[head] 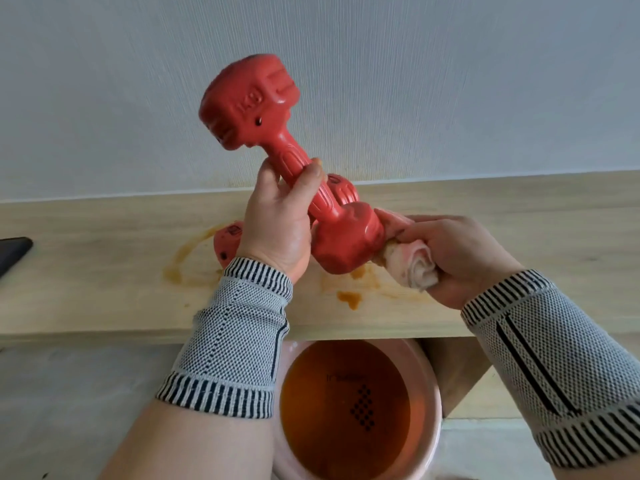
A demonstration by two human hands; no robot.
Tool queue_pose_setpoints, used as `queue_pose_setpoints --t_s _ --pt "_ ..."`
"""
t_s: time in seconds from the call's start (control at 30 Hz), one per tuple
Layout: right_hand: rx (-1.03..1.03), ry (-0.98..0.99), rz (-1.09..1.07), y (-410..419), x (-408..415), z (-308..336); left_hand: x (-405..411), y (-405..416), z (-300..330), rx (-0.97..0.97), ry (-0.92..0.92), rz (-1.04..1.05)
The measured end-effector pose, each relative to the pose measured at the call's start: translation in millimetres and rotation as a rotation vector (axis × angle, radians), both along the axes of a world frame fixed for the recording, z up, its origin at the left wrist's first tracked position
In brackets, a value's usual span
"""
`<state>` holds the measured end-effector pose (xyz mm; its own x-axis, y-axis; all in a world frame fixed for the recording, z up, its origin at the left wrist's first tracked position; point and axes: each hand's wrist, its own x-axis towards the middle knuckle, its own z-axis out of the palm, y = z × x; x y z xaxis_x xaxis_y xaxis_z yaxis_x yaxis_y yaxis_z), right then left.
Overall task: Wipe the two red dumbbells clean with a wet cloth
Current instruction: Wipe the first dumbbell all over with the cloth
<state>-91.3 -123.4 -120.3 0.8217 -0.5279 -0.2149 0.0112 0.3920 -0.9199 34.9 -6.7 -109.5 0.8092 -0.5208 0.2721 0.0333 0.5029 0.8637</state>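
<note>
Gripping the raised dumbbell (294,168), the left hand (277,223) hides another (right hand (457,254) clutches cloth (412,265)).

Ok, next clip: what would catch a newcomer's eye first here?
The red dumbbell held up at a slant mid-frame, the left hand gripping its handle while the right hand presses a bunched cloth to its lower head. Below the wooden shelf sits a basin of orange-brown water.

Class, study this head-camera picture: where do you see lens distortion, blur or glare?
Head view: the wide lens bows the wooden shelf edges; the raised dumbbell has a slightly soft top head; light is even and diffuse, with faint sheen on the orange water in the basin.
</note>
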Motion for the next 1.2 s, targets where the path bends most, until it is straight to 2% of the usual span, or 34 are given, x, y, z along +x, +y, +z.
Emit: queue_pose_setpoints --t_s 0.1,0.17,0.2,0.27,0.33,0.4,0.47,0.63,0.73,0.8,0.93,1.0,1.07,1.2 --pt "0.075 -0.018 0.04 -1 1 0 2 3 3 -0.075 0.011 -0.115" --pt "-0.006 0.028 0.002 2 1 2 0 2 2 -0.063 -0.012 -0.091" --pt "-0.15 0.067 -0.038 2 1 3 -1 2 1 -0.041 -0.025 -0.044" --pt "-0.632 0.158 -0.187 4 -1 8 1 -2 -2 0.015 -0.059 0.056" --pt "-1.18 0.06 -0.319 16 2 16 2 -4 -5 0.086 -0.109 0.123" --pt "-1.581 -0.162 -0.234 34 9 13 2 -5 -5 0.135 -0.135 0.16" --pt "-1.74 -0.216 -0.102 45 16 0 0 -6 -5 0.132 -0.124 0.17" --pt "-1.678 -0.082 -0.223 26 16 -5 -5 -8 -6 0.125 -0.115 0.174" --pt "-1.822 -0.117 -0.108 34 19 -2 -4 -9 -7 0.148 -0.119 0.17" --pt "-1.833 -0.143 -0.061 38 19 -2 -4 -8 -8 0.11 -0.084 0.117" --pt "-1.65 0.003 -0.185 17 9 9 -9 -6 1 -0.015 0.04 0.028" --pt "-1.48 0.088 -0.204 3 1 15 -8 -6 4 -0.036 0.054 0.007" --pt "-1.371 0.054 -0.107 -1 -6 25 -8 -5 4 -0.015 0.005 -0.004" --pt "-1.355 0.057 0.231 15 -9 32 -11 -4 1 0.053 0.027 -0.059"
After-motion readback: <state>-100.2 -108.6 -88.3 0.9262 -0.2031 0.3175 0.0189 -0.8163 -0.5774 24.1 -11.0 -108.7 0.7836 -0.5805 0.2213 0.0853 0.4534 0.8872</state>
